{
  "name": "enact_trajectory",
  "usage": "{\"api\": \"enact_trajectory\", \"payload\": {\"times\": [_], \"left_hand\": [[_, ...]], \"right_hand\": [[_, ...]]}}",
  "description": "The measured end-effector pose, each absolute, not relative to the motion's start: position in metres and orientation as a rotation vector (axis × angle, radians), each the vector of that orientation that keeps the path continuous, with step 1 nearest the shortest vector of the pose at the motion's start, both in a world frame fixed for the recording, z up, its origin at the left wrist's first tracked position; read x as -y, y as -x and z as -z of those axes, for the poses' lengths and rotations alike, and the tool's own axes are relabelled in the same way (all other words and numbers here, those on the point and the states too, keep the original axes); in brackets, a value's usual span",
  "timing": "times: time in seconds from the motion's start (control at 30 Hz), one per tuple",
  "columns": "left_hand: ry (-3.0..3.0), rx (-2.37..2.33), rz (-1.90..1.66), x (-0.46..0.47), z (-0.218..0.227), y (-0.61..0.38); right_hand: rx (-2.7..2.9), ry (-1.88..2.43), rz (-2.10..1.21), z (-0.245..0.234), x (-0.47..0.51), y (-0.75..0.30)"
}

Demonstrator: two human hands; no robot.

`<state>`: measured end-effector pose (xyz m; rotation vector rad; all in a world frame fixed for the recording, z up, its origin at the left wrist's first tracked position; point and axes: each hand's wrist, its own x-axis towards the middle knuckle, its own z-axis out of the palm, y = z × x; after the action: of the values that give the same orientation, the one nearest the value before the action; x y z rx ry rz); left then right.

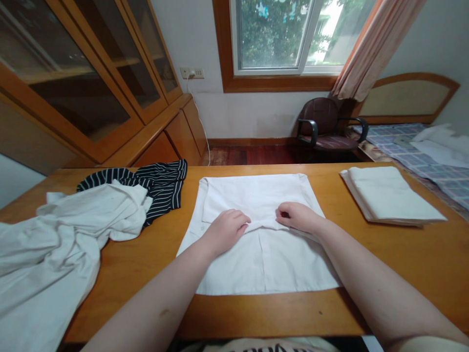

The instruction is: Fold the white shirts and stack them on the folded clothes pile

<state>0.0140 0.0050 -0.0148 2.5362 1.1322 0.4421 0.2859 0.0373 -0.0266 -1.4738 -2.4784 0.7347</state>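
A: Start near. Arms?

B: Both forearms come in from the bottom edge and angle inward, wrists low, almost lying on the cloth. Palms down.

A: Hands?

B: Left hand (226, 229) and right hand (297, 216) sit close together, a small gap between them. On both the fingers are curled in, nearly closed, tips on the edge of a folded-over flap. Looks like a pinch on that edge, thumbs tucked under, but the thumbs are mostly hidden.

A: What's the cloth?

B: White shirt (256, 264), spread flat on the tabletop (403, 254), right under both hands. It runs from nearer than the hands to beyond them. The far part is doubled over towards the hands.

A: Why hold it there?

B: My read: gripping at the middle of the flap edge keeps the fold straight and stops the layers sliding.

A: Sides?

B: Right of the right hand, well apart, a neat folded stack (392, 195). Probably kept clear so it stays tidy. Left of the left hand, a crumpled white heap (54, 244), with a striped garment (161, 183) just behind it, touching.

A: Far?

B: Beyond the hands, past the tabletop: a chair (326, 124), a window (278, 34). Far left a cabinet (91, 88), far right a bed (432, 156).
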Motion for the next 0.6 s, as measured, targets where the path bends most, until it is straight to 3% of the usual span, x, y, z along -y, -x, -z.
{"api": "enact_trajectory", "payload": {"times": [0.2,0.6], "left_hand": [[-2.651,-1.154,-0.257,0.003,0.018,-0.025],[-2.656,-1.347,-0.297,-0.005,0.030,-0.017]], "right_hand": [[2.499,1.453,-0.683,0.027,-0.037,-0.287],[2.588,1.222,-0.699,0.006,-0.024,-0.280]]}}
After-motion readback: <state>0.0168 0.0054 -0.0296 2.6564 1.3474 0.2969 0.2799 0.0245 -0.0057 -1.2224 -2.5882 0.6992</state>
